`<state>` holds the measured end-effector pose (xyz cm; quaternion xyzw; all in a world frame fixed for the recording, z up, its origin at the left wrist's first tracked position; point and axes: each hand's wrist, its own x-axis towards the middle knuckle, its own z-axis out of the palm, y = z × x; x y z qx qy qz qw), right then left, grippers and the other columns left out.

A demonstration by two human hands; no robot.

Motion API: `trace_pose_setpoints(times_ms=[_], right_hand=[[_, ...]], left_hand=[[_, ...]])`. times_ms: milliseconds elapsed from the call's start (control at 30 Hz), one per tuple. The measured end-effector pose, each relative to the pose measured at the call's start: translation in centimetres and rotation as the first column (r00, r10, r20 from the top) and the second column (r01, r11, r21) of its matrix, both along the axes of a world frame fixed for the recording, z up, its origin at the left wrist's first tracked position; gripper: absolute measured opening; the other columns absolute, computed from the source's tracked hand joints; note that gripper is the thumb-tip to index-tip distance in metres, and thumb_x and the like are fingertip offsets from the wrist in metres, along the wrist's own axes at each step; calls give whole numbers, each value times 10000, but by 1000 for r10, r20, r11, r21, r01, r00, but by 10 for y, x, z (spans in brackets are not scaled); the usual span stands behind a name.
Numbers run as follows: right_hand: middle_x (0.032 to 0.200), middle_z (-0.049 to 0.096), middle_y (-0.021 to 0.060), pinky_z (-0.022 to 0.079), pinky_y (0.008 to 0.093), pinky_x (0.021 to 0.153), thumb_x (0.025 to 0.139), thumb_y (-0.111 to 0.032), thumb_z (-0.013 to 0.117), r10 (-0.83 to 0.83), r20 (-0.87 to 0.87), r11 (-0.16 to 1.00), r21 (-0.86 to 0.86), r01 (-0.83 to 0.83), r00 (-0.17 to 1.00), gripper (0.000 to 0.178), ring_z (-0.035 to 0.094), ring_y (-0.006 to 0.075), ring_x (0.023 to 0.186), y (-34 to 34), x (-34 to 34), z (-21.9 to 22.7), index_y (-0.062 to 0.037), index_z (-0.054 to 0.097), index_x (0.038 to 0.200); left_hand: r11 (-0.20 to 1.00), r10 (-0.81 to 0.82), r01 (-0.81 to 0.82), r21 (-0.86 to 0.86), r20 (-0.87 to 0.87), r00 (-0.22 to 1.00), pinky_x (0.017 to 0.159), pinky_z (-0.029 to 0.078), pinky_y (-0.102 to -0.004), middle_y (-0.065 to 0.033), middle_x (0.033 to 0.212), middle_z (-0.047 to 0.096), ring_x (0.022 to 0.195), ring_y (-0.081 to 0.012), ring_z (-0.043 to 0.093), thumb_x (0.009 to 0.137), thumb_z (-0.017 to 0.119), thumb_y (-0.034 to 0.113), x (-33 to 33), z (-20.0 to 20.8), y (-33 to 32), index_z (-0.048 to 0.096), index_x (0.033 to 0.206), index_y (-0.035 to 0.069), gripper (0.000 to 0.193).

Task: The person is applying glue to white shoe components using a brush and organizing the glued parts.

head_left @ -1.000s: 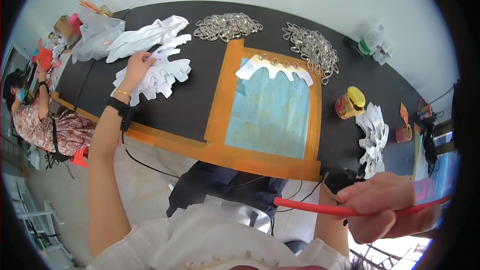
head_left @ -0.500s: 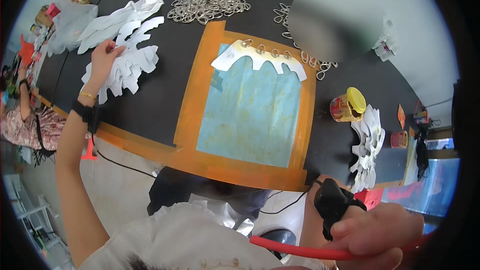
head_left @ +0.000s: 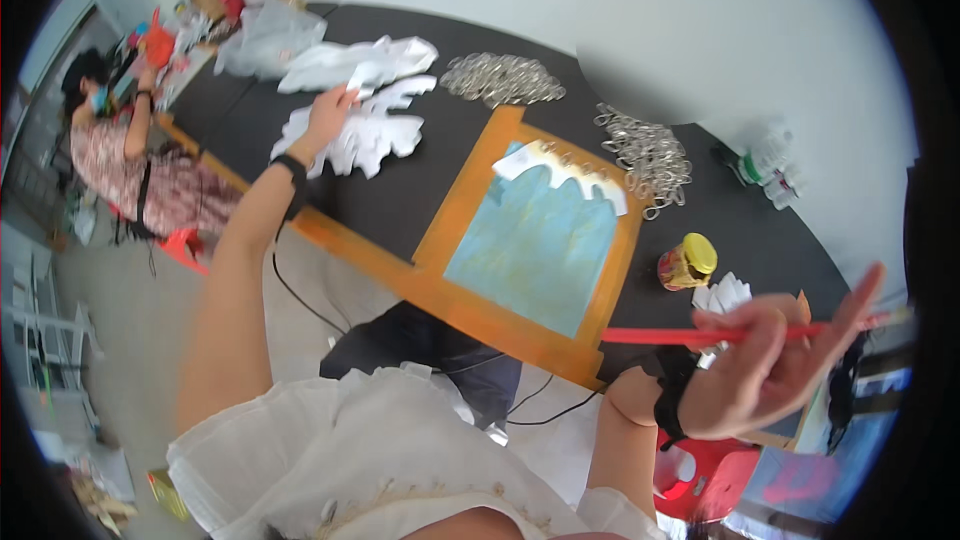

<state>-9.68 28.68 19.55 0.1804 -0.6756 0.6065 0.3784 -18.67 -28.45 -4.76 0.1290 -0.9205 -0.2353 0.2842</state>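
Nearest, at about four o'clock in the view, the right hand is raised with its wrist bent back, thumb and curled fingers pinching a long thin red brush handle while the index finger sticks out straight toward two o'clock. The handle lies almost level, its long axis running from nine to three o'clock; its far end blurs into the dark rim, so the tip cannot be made out. Just beyond sits a small yellow-lidded jar on the long black table, beside a blue painted panel with an orange border. Farther off, toward eleven o'clock, the left arm stretches fully out, and the left hand rests on white cut-paper shapes, fingers closed on an edge, the grip partly hidden
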Motion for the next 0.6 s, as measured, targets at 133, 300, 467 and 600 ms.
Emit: trace_pose_setpoints(times_ms=[133,300,467,600], right_hand=[[747,680,143,493,228,505,900,-42,570,102,-72,991,-80,-107,992,782,598,138,505,11,-17,8,96,133,1534],[895,698,187,529,255,544,946,-121,533,28,-167,990,-133,-51,985,702,636,162,585,24,-30,6,91,198,1525],[1077,678,262,578,303,653,974,-134,435,-208,-58,978,-23,207,976,629,708,248,821,41,-25,-7,62,221,1531],[1305,578,314,567,359,845,955,-68,458,-98,11,995,-7,98,995,646,656,339,1112,65,-11,-39,29,214,1545]], left_hand=[[975,4,-20,220,73,997,781,486,-334,-88,860,688,856,-177,634,987,585,233,-8,28,-32,690,975,13,245],[963,221,-261,-66,-360,906,678,457,-333,-62,779,600,712,-136,531,1035,534,260,1,139,-2,616,978,-9,287],[963,-248,252,95,-59,967,534,395,-274,5,678,555,607,-66,474,1011,577,187,15,189,149,628,883,6,227],[457,-879,850,262,281,385,624,483,-429,-183,810,654,717,-376,643,982,579,148,7,134,287,599,1052,35,134]])
